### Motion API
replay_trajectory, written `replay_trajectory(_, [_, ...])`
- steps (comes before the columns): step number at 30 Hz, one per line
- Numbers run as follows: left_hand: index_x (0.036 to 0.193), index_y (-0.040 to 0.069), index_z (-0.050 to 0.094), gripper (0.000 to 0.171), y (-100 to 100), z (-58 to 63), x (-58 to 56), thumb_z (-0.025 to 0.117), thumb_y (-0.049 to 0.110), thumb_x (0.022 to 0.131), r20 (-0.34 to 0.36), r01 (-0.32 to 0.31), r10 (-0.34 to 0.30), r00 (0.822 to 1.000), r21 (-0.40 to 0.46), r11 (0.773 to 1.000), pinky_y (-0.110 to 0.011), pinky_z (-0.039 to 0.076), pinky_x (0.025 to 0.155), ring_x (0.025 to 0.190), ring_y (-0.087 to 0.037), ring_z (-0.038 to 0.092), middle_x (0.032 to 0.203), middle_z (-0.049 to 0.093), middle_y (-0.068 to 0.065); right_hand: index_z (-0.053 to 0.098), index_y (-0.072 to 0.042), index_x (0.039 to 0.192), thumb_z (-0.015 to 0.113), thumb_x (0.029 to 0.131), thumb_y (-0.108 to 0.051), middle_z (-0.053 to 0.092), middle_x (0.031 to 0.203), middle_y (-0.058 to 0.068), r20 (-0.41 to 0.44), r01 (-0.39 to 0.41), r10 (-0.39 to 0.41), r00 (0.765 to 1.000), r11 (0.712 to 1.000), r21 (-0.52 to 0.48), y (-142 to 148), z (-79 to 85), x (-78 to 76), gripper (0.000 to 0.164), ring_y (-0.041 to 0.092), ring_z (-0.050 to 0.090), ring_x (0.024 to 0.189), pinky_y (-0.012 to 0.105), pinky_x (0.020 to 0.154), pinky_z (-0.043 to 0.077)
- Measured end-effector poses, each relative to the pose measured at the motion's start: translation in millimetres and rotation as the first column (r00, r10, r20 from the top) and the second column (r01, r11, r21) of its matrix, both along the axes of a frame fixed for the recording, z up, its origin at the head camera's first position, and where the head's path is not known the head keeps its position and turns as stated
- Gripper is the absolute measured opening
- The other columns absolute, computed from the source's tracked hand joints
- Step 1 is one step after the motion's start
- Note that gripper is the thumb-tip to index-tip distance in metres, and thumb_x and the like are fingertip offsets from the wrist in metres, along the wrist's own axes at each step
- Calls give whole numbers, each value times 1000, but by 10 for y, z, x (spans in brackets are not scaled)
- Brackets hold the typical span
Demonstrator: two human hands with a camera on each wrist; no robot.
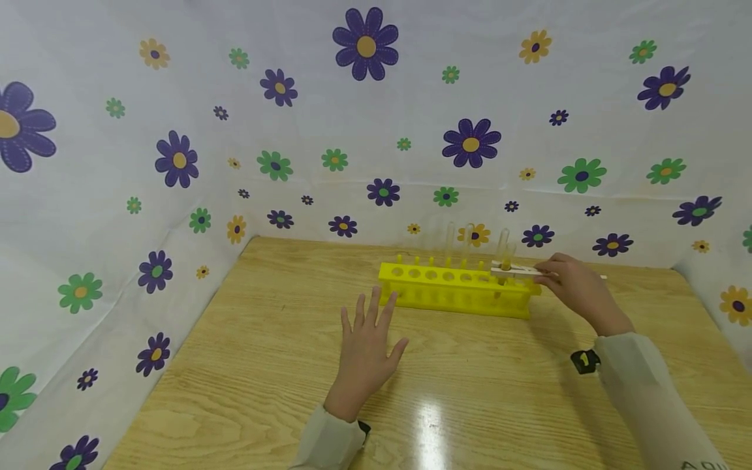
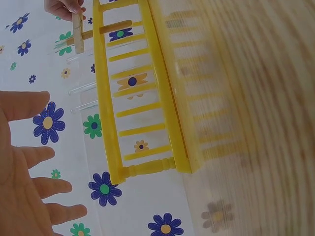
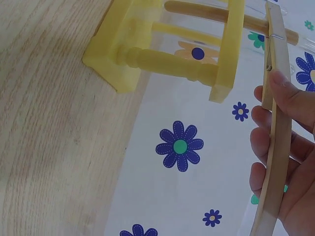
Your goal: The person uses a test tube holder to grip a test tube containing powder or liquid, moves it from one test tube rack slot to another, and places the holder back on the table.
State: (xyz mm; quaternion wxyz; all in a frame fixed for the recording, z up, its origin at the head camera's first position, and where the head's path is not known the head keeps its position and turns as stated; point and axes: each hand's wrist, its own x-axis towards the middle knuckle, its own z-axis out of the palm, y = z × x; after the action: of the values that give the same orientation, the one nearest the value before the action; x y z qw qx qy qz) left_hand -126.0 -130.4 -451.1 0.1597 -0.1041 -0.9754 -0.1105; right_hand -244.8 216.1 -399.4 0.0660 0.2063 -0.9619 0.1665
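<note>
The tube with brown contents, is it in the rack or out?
In, not fully down: the tube passes through the rack's top plate, its rounded end looking short of the base.

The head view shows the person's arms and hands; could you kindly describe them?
The left hand and right hand are ungloved. The left sleeve and right sleeve are pale, the right bearing dark lettering. A black item sits beside each, the right one marked yellow.
</note>
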Motion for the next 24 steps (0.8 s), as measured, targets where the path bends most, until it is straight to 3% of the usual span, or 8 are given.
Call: replay_trajectory(24, [150, 21, 24, 77, -16, -20, -23, 60, 45, 87, -57, -8, 6, 998, -32, 999, -68, 21, 106, 140, -42, 27, 155, 25, -13, 66, 3, 112, 64, 88, -15, 64, 96, 17, -29, 23, -22, 999, 1000, 8, -14, 115, 50, 30, 25, 58, 77, 47, 75, 53])
